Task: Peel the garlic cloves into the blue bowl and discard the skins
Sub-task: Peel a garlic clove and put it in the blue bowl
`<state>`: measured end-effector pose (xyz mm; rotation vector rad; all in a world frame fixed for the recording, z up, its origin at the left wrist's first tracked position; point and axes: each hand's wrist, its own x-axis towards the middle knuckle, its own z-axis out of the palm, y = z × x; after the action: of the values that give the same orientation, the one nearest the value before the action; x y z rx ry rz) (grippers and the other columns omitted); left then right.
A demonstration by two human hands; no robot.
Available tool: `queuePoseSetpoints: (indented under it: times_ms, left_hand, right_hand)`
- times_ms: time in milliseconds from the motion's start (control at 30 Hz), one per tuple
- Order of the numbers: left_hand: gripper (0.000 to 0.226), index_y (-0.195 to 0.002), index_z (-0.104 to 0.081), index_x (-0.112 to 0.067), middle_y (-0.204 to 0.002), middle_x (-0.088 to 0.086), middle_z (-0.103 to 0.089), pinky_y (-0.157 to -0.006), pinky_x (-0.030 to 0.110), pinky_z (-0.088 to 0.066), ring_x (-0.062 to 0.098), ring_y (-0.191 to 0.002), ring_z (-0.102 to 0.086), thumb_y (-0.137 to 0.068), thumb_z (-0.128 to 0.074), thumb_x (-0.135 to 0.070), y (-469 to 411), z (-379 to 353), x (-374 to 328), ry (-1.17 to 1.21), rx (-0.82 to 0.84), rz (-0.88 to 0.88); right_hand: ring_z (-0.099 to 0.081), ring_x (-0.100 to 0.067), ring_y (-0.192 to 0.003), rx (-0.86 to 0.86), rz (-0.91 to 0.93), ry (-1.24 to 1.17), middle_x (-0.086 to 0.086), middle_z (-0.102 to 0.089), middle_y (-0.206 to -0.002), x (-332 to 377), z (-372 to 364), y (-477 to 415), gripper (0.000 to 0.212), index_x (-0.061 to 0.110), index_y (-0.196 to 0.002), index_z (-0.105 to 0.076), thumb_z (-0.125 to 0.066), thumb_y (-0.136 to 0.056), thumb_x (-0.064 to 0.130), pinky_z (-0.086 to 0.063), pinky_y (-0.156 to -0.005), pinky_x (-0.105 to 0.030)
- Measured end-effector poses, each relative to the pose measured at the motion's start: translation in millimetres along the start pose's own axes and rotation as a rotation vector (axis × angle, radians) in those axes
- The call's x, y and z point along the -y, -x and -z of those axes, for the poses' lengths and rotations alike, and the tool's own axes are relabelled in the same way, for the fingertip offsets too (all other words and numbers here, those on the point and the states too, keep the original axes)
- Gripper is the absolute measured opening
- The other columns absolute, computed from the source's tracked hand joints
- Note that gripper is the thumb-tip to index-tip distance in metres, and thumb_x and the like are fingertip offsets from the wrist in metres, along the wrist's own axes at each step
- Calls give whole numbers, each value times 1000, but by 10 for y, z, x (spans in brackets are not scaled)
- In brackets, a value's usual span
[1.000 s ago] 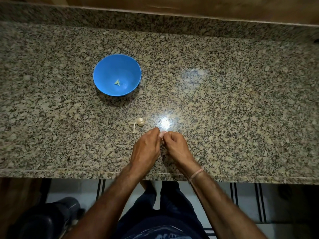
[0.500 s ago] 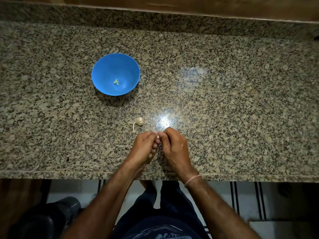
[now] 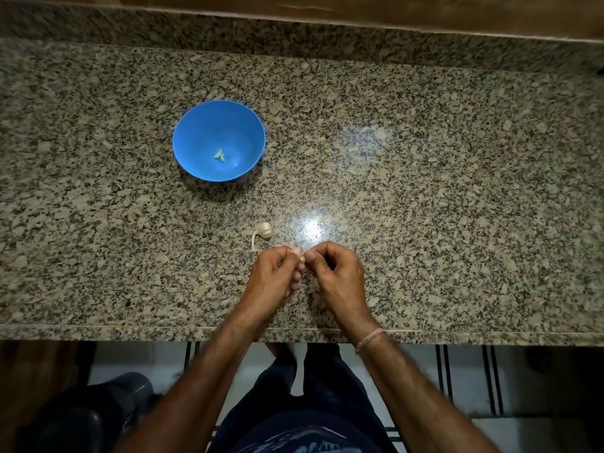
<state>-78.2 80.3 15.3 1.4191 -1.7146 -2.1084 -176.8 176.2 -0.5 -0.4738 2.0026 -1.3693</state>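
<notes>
**Inspector:** State of the grip?

**Examiner:** Both hands are closed on one clove (image 3: 302,257). The left hand (image 3: 274,279) pinches it from the left between thumb and forefinger. The right hand (image 3: 340,276) pinches it from the right, with the thumb at its tip. The clove is over the counter (image 3: 441,207), at the near centre, and fingertips hide most of it.

**Inspector:** How should this step be done?

**Examiner:** I judge it to be stripping the skin. The left hand should steady the clove while a right nail lifts the papery edge and draws it along the length, not across. Pressure should be light, because a squeezed clove bruises and turns sticky. Dry skin clings to fingers, so it should be shed well away from the bowl.

**Inspector:** Surroundings?

**Examiner:** Just beyond the left hand lies the bulb (image 3: 265,231), small, pale and ribbed. Its dry stalk (image 3: 253,241) trails toward the near side. Farther off to the left stands the bowl (image 3: 202,132), blue, round and smooth-walled. Two small yellowish peeled pieces (image 3: 219,155) lie at its bottom. The counter is polished speckled granite, with a lamp glare just right of the bulb. A thin band (image 3: 369,338) circles the right wrist.

**Inspector:** Progress?

**Examiner:** Early, in my judgement, since little is in the bowl. A dark container (image 3: 81,416) on the floor, near left, may be a bin, but I cannot confirm it.
</notes>
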Motion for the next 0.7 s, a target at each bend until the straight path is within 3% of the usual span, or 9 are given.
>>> queuePoseSetpoints:
  times_ms: [67,133,400,567,700]
  left_hand:
    - [33,-97,-65,-6,-71,-7,-58,-50,16,-41,4,-59,-52,-109,-50,-33,-4,-23,0,-25,-19,-22]
    - [30,-96,-65,-12,-76,-8,-63,-58,18,-44,4,-66,-57,-109,-51,-35,-16,-37,19,-101,-63,-76]
    - [11,-100,-74,-14,-88,3,-77,-73,25,-60,15,-82,-76,-94,-76,-23,24,-21,37,-9,-162,-190]
    - [15,-102,-75,-13,-87,3,-79,-77,36,-65,16,-81,-78,-95,-75,-27,58,-66,22,0,-217,-161]
    - [9,-102,-76,-15,-89,1,-79,-77,32,-64,13,-82,-77,-95,-75,-20,79,-58,12,-53,-240,-210]
  right_hand:
    - [-73,-25,-88,32,-69,-110,-7,-75,-87,-13,-3,-14,15,10,-91,-73,-71,-98,24,-63,-86,-42]
    - [-74,-30,-92,32,-116,-191,-11,-76,-90,-14,-8,-7,16,8,-92,-74,-71,-98,23,-62,-90,-47]
    - [-71,-15,-77,-127,14,-29,0,-73,-81,7,11,12,18,12,-88,-72,-74,-97,28,-61,-71,-28]
    - [-74,-22,-85,-97,-16,-128,-4,-76,-86,-13,22,20,12,12,-92,-74,-75,-96,23,-65,-81,-41]
    - [-75,-24,-96,11,-48,-238,-7,-78,-97,8,100,27,10,8,-101,-75,-77,-93,14,-63,-90,-45]
